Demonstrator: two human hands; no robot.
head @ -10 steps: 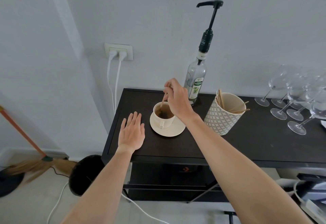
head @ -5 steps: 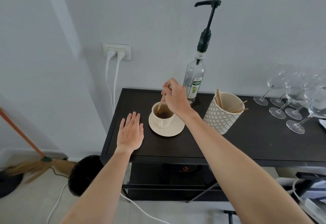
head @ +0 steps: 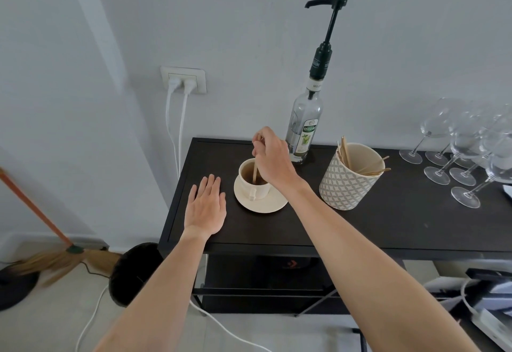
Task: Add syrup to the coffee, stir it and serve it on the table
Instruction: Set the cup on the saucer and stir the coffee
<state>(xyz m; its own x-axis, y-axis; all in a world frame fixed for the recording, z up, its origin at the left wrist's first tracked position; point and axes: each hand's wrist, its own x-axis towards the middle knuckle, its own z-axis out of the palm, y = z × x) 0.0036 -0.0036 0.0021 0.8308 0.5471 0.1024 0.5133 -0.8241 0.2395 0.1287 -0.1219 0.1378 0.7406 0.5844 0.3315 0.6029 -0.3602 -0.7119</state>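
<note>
A cream coffee cup [head: 253, 188] with dark coffee stands on a cream saucer [head: 266, 205] on the black table [head: 388, 227]. My right hand [head: 273, 157] hovers over the cup, pinching a thin wooden stir stick [head: 255, 168] whose lower end dips into the coffee. My left hand [head: 206, 207] lies flat on the table just left of the saucer, fingers apart, holding nothing. Behind the cup, against the wall, stands the clear syrup bottle [head: 306, 127] with a tall black pump.
A patterned pot [head: 346, 185] of wooden sticks stands right of the saucer. Several wine glasses [head: 465, 152] crowd the table's far right. A wall socket [head: 184, 80] with white cables, a broom [head: 41, 227] and a black bin [head: 135, 274] are at the left.
The stir stick has swung from leaning right to nearly upright in the cup as my right hand circles. The left hand stays flat.
</note>
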